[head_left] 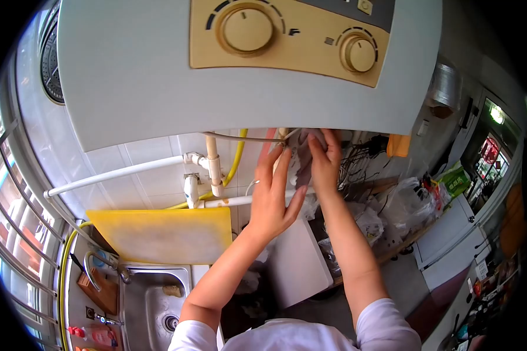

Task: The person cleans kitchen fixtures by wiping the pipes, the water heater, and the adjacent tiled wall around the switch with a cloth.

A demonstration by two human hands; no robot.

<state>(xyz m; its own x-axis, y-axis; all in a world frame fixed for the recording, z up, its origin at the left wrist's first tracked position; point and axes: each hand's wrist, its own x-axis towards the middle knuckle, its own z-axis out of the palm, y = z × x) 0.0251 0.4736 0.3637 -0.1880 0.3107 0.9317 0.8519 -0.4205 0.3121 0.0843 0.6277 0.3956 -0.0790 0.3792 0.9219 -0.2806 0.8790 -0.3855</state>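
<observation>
Both my arms reach up under the white water heater (158,99), which has a gold panel with two knobs. My right hand (327,161) is closed on a grey-purple cloth (302,161) at the heater's lower edge; part of the cloth hangs down between my hands. My left hand (270,199) is raised beside it, its fingers stretched up and apart, with the fingertips near a thin grey cable (246,139) and the pipes under the heater. Whether those fingertips touch a pipe, I cannot tell. The heater hides the top of the cloth.
White pipes (123,174) and a yellow hose (236,161) run along the tiled wall. Below are a yellow-edged board (158,234), a steel sink (149,304) with a tap (93,269), and a knife block (99,292). Plastic bags (407,202) and a wire rack (360,164) stand right.
</observation>
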